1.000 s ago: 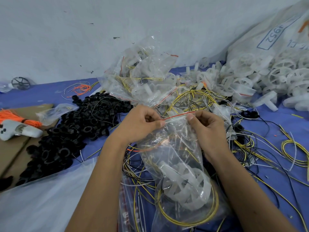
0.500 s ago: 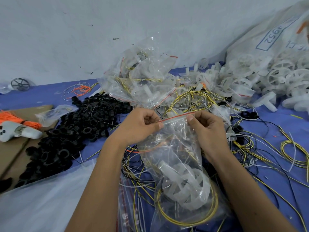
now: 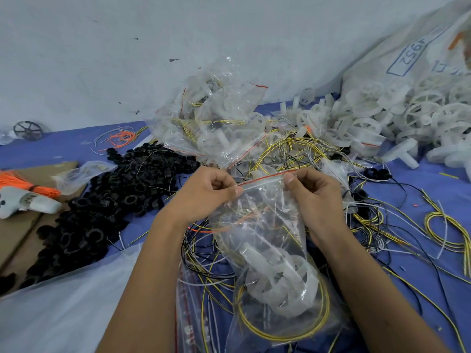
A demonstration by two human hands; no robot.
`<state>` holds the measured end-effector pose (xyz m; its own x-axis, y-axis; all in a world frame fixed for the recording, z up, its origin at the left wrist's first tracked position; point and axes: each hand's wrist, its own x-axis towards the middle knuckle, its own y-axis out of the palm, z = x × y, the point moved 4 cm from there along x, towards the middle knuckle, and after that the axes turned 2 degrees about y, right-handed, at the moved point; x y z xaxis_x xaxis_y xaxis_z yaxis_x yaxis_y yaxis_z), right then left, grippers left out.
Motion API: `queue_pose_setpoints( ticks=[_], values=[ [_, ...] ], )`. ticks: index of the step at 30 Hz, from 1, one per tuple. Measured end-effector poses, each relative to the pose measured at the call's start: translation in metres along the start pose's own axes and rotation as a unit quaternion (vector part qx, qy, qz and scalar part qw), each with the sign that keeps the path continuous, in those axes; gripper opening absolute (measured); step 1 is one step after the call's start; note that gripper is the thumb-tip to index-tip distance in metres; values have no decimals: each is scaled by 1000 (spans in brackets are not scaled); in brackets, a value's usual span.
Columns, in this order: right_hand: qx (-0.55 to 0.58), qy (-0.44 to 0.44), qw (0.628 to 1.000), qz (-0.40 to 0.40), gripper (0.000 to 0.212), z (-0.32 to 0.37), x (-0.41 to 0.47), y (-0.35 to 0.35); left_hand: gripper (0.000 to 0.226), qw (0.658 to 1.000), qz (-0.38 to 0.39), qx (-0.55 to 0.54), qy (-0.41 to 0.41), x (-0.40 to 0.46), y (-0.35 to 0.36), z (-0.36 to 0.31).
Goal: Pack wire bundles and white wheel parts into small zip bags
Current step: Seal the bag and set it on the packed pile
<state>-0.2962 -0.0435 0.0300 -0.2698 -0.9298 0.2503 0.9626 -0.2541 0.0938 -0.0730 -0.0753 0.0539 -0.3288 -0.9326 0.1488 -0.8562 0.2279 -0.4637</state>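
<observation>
We pinch the red zip strip [image 3: 265, 177] of a small clear bag [image 3: 270, 240] at both ends, left hand [image 3: 204, 197] and right hand [image 3: 313, 197] each gripping it. Inside the bag lie a white wheel [image 3: 277, 278] and a yellow wire coil [image 3: 283, 327], above loose wires [image 3: 204, 256] on the blue table [image 3: 420, 250]
</observation>
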Motion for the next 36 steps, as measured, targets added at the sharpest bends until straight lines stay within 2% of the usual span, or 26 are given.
queue_pose_setpoints(
  ticks=[7,13,16,23,28,36],
  values=[
    [5,9,1000,-11,22,-2,1,-2,21,999,-37,-12,2,1,4,1],
    [12,22,999,-25,17,-6,4,-5,19,999,-3,-40,-34,-3,2,4],
    [5,14,1000,-22,17,-5,3,-4,19,998,1,-56,-27,-5,2,4],
    [7,15,999,-29,17,-5,3,-6,21,998,-48,-41,13,-2,-2,3],
    [25,33,998,-46,21,-5,4,-8,22,999,-19,-35,-21,-4,-5,12],
    [10,31,998,-44,20,-4,4,-8,19,998,-28,-58,7,-3,-8,14]
  ],
)
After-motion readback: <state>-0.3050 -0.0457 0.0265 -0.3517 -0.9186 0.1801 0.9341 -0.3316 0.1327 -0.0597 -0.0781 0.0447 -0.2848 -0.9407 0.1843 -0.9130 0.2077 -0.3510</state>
